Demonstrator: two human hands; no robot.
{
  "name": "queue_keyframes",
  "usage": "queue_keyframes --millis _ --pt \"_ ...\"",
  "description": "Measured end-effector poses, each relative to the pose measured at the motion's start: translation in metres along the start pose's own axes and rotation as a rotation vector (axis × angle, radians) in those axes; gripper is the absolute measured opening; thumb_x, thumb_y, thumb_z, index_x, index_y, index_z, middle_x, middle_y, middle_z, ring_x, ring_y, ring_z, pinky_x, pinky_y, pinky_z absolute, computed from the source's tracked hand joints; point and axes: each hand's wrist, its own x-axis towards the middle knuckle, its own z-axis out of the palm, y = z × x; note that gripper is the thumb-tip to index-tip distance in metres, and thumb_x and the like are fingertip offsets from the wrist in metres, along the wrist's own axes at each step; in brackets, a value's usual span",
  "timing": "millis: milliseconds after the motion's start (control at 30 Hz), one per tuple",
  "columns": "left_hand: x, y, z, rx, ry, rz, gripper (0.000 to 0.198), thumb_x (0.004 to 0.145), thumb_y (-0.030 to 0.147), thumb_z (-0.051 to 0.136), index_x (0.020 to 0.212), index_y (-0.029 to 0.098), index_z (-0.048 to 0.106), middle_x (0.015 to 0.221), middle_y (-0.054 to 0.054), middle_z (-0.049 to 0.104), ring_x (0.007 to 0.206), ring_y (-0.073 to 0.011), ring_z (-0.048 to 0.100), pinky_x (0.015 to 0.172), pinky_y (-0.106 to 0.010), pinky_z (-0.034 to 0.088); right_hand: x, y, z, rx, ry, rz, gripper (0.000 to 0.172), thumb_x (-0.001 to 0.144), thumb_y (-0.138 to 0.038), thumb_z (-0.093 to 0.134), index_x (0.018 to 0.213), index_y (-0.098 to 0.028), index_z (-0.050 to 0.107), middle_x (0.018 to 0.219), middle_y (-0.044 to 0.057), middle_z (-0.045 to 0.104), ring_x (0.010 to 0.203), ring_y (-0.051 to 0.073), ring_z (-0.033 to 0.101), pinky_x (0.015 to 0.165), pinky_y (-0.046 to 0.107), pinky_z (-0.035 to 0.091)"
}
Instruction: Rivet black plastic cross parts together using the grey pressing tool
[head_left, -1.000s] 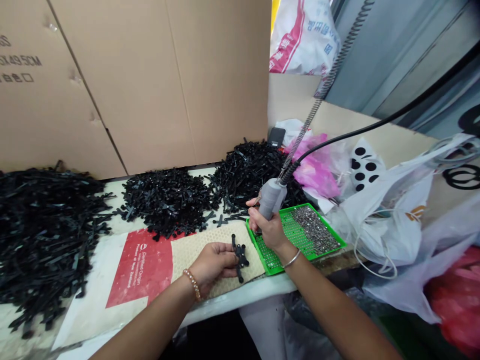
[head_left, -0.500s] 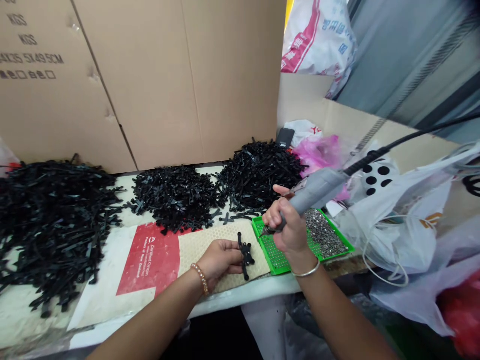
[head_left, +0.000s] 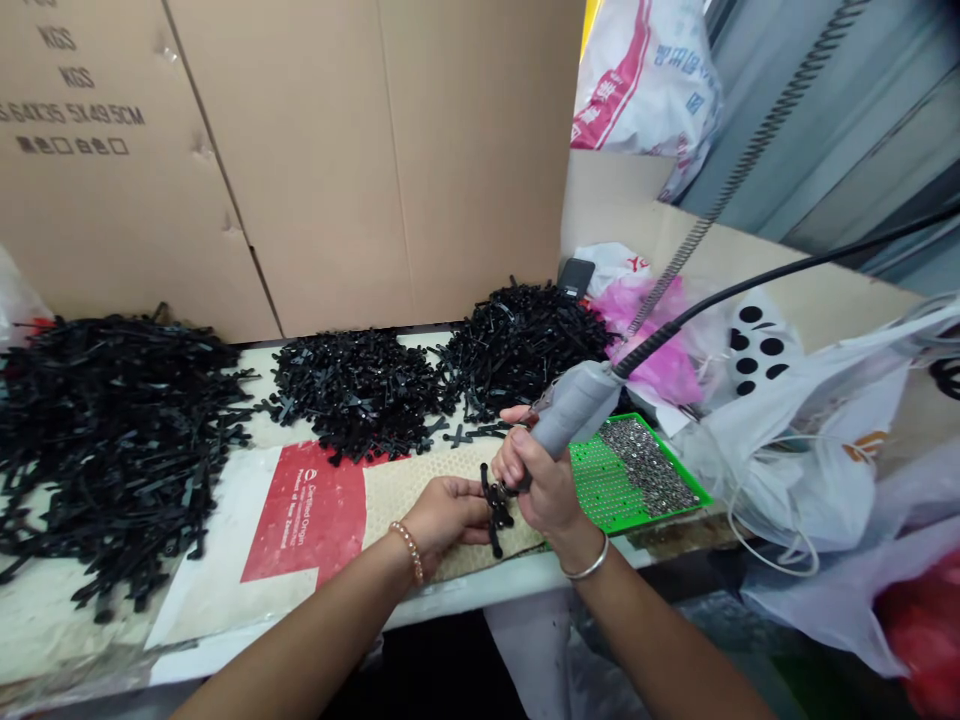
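Observation:
My left hand (head_left: 448,517) pinches a small stack of black plastic strips (head_left: 493,507) against the beige honeycomb mat (head_left: 397,495). My right hand (head_left: 541,478) is wrapped round a grey electric screwdriver (head_left: 571,408), whose tip touches the top of the strips. A black cable and a coiled spring lead up and right from the tool. Just right of my hands lies a green tray (head_left: 611,488) with several small silver screws (head_left: 646,466).
Three heaps of black plastic strips (head_left: 360,390) lie along the back of the table, the largest at far left (head_left: 105,420). Cardboard boxes (head_left: 300,150) stand behind them. A red-and-white sheet (head_left: 300,515) lies under the mat. White, pink and red bags (head_left: 795,440) crowd the right.
My right hand has carried the screwdriver from the green tray leftward onto the strips in my left hand. The left hand has barely moved.

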Motion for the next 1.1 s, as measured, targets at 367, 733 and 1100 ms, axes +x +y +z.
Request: queue_keyframes --millis 367,733,1100 --pt "0.0005 -0.0024 -0.0008 0.008 -0.006 0.014 0.023 0.057 0.013 0.071 0.079 0.011 0.07 0.081 -0.006 0.066 0.069 -0.0128 0.061 0.06 -0.02 0.053 -0.0008 0.0 -0.0006 -0.027 0.015 0.002 0.027 0.081 -0.036 0.069 0.098 -0.019 0.057 0.049 -0.009 0.04 0.04 0.008 0.034 0.044 0.022 0.034" --pt "0.0002 -0.001 0.0002 0.025 -0.02 0.018 0.023 0.057 0.016 0.069 0.08 0.01 0.069 0.08 -0.006 0.066 0.067 -0.0118 0.059 0.061 -0.021 0.052 -0.0003 0.0016 -0.0012 -0.007 0.014 -0.002 0.026 0.081 -0.035 0.069 0.098 -0.019 0.057 0.049 -0.009 0.04 0.04 0.008 0.034 0.043 0.021 0.034" --pt "-0.0023 -0.0001 0.0017 -0.041 -0.023 0.0 0.015 0.061 0.012 0.071 0.076 0.011 0.07 0.075 -0.004 0.066 0.065 -0.0117 0.06 0.062 -0.022 0.052 -0.0011 -0.0048 0.0057 -0.034 0.069 0.031 0.03 0.074 -0.039 0.074 0.093 -0.022 0.06 0.046 -0.009 0.038 0.039 0.009 0.032 0.042 0.023 0.031"
